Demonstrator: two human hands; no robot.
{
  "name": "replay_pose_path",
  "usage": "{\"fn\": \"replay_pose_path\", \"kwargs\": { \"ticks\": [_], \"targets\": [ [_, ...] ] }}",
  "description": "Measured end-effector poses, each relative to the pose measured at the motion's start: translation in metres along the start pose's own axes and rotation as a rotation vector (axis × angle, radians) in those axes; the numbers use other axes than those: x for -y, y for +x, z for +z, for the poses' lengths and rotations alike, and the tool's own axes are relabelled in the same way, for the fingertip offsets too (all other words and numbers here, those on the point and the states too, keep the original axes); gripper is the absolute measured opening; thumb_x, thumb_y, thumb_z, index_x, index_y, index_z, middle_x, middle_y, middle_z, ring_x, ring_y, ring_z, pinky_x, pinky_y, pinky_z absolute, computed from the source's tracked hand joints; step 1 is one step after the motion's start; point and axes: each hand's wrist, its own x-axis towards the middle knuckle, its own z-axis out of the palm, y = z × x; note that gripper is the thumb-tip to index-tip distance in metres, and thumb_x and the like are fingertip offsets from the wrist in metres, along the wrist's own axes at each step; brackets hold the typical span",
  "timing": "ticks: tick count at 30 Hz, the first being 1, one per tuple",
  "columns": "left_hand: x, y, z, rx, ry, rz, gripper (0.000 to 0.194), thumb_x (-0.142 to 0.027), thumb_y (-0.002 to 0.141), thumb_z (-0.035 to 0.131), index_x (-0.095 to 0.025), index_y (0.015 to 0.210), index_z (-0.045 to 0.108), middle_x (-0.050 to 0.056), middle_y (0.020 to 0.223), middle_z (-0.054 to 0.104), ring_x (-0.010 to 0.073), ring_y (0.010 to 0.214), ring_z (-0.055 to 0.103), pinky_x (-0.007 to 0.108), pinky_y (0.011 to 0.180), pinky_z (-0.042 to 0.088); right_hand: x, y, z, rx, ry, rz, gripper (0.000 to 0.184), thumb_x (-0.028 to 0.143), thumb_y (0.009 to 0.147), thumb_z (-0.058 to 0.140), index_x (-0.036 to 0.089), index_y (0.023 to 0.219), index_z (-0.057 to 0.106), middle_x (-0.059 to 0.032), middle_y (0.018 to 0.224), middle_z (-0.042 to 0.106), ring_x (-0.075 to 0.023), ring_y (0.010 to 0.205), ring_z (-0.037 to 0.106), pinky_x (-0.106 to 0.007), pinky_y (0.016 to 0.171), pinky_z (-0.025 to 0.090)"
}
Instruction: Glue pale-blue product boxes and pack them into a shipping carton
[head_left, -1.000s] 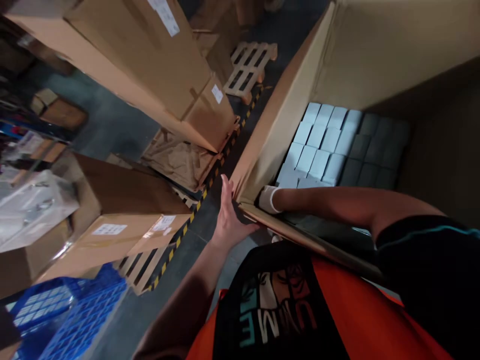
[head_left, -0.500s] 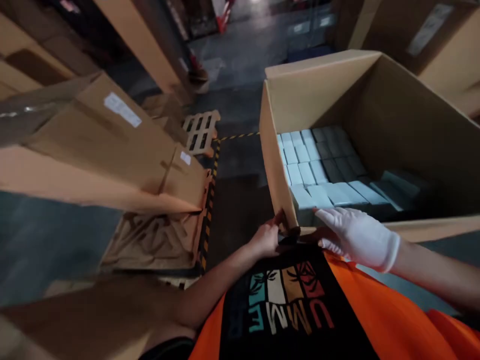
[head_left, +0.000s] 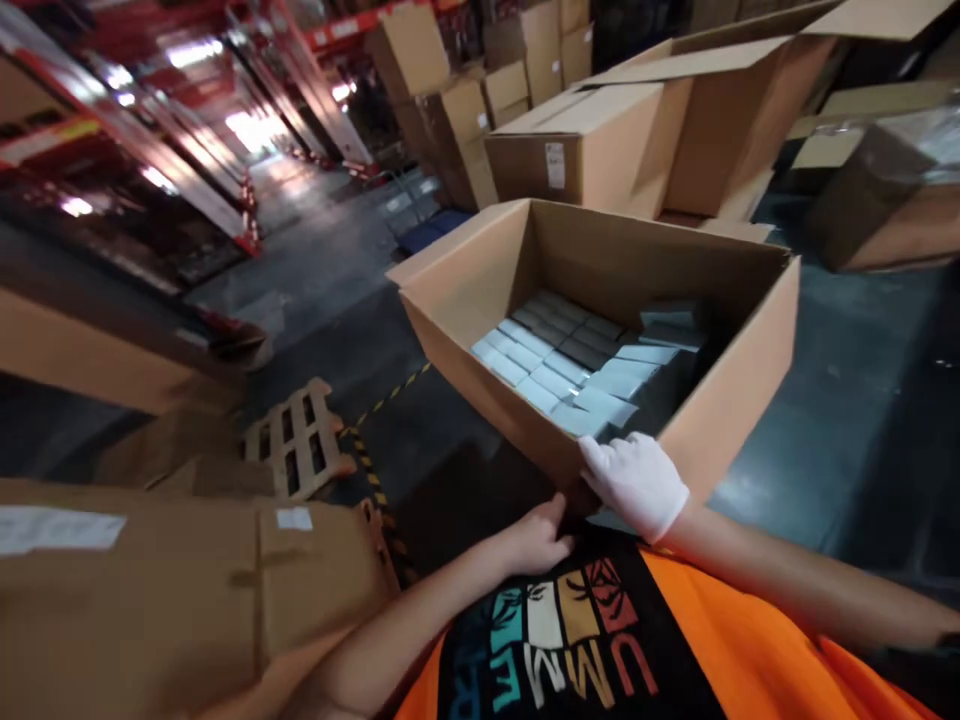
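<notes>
A large open-topped cardboard box (head_left: 731, 400) stands right in front of my body, holding several rows of small pale boxes (head_left: 517, 355). My right hand (head_left: 636, 485), in a white glove, is closed over the rim at the box's near corner. Lower and to the left, my bare left hand (head_left: 536, 540) has its fingers curled against the outside of that same corner. Its fingertips are partly hidden in the shadow there.
To the left sit closed cartons (head_left: 315, 570) and a wooden pallet (head_left: 296, 440), beside black-and-yellow floor tape (head_left: 371, 480). Behind the box stand more large cartons (head_left: 607, 150). A wrapped carton (head_left: 892, 190) is at the right, and an aisle (head_left: 300, 215) runs between racks at the far left.
My view has swung up and to the right, bringing the aisle and far cartons into sight. My right hand has shifted from open-looking fingers near the rim to fingers wrapped over the corner.
</notes>
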Motion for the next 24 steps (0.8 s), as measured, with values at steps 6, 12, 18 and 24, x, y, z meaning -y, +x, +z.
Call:
{"fn": "replay_pose_path", "kwargs": {
  "ticks": [6,12,18,24],
  "targets": [
    [-0.025,-0.029,-0.109,0.067,0.106,-0.008,0.049,-0.042,0.098,0.065,-0.017,0.139,0.070,0.016,0.142,0.076,0.0313,0.126,0.074,0.046,0.112,0.059,0.006,-0.005,0.009,-0.112,0.050,-0.100,0.013,0.026,0.108,0.062,0.014,0.111,0.067,-0.0063,0.074,0.075,-0.0196,0.067,0.068,-0.037,0.066,0.018],
    [-0.077,0.005,-0.224,-0.295,0.103,-0.001,0.038,-0.051,0.096,0.068,-0.020,0.117,0.077,0.012,0.116,0.083,0.0278,0.101,0.080,0.043,0.091,0.065,0.008,-0.014,0.013,-0.173,0.051,-0.099,0.010,0.013,0.106,0.056,0.016,0.107,0.065,-0.0030,0.069,0.070,-0.0181,0.061,0.062,-0.037,0.065,0.016],
    [-0.078,0.164,-0.231,0.115,0.233,-0.389,0.056,-0.053,0.088,0.078,-0.019,0.130,0.067,0.018,0.138,0.074,0.0312,0.128,0.071,0.041,0.101,0.059,0.022,-0.029,0.009,-0.287,0.076,-0.021,0.014,0.008,0.102,0.054,0.018,0.100,0.063,-0.0002,0.066,0.064,-0.0185,0.056,0.054,-0.037,0.066,0.021],
    [0.005,0.249,-0.149,0.596,0.286,-0.620,0.078,-0.076,0.076,0.083,-0.015,0.121,0.068,0.031,0.133,0.072,0.0463,0.123,0.072,0.059,0.093,0.061,0.060,-0.049,-0.011,-0.305,0.164,0.286,0.026,0.001,0.102,0.046,0.021,0.096,0.061,0.0005,0.070,0.059,-0.0192,0.063,0.051,-0.037,0.077,0.034]
  ]
}}
